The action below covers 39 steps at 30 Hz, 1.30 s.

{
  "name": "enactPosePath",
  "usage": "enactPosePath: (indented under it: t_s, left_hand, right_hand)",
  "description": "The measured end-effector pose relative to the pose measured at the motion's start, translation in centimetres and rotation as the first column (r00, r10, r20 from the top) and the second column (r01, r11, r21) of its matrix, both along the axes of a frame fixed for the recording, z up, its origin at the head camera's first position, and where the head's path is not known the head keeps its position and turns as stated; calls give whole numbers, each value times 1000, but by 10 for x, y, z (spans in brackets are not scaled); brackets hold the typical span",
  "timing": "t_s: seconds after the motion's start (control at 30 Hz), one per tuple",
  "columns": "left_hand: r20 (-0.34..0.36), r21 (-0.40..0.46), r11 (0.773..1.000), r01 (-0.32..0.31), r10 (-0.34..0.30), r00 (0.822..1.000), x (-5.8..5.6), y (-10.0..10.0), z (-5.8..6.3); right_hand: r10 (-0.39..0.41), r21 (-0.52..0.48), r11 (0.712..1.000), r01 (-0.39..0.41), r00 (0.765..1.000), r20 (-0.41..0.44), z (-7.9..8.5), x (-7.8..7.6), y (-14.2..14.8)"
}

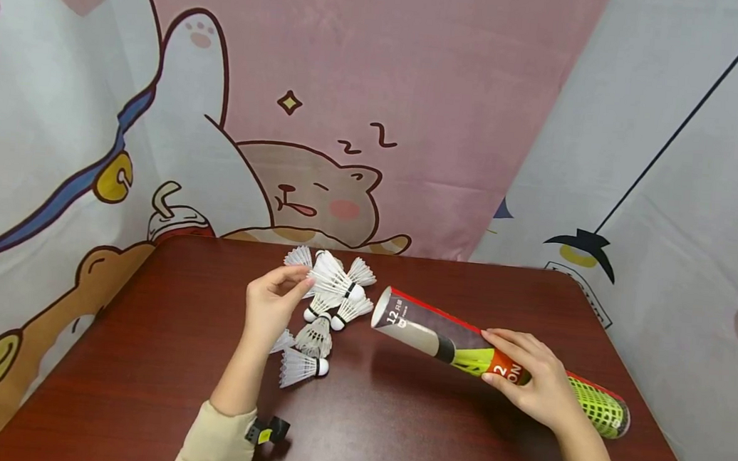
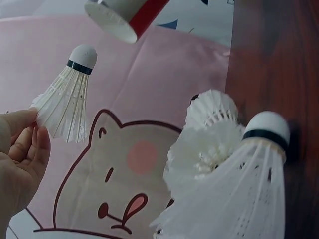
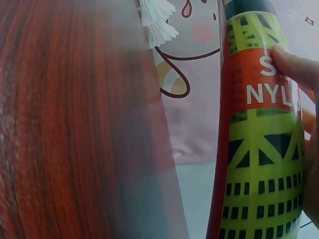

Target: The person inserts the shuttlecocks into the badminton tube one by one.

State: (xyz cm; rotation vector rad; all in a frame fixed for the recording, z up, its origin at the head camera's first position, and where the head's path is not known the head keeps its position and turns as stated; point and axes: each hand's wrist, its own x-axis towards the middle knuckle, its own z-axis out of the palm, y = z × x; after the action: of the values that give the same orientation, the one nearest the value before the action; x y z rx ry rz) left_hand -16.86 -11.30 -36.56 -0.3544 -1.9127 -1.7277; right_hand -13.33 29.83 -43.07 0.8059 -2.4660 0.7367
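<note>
My left hand (image 1: 272,304) pinches a white shuttlecock (image 1: 333,276) by the edge of its feather skirt. In the left wrist view that shuttlecock (image 2: 70,94) has a dark band, and its cork points up toward the tube's mouth. My right hand (image 1: 541,378) grips a long printed shuttlecock tube (image 1: 429,324) around its middle, tilted with its uncapped end up toward the left hand. Green and black print with lettering covers the tube (image 3: 261,149) in the right wrist view. The cork and the tube mouth are apart. Whatever lies inside the tube is hidden.
Several loose shuttlecocks (image 1: 314,337) lie in a heap on the brown table (image 1: 432,435) under and beside the left hand. A printed cloth (image 1: 454,122) with cartoon animals hangs behind the table's far edge.
</note>
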Motion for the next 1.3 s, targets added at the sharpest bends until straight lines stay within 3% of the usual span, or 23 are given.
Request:
enactPosePath:
  t_s: [0.3,0.73,1.1,1.3]
  left_hand:
    - [0,-5,998,66,-66,998,5,18,-1]
    - [-69,-10,990,141,-141,988,9,40,-11]
    - [60,4,981,193,-193,979,14,54,-18]
    - [67,-9,973,231,-230,971,15,57,-18]
  right_hand:
    - [1,-5,1000,-1,1000,1,0,0,-1]
    - [-2,2,1000,2,1000,3,0,1,-2]
    - [-2,-5,1000,2,1000,13,1,1,-2]
    - [5,1,1000,-5,1000,3,2,2,-3]
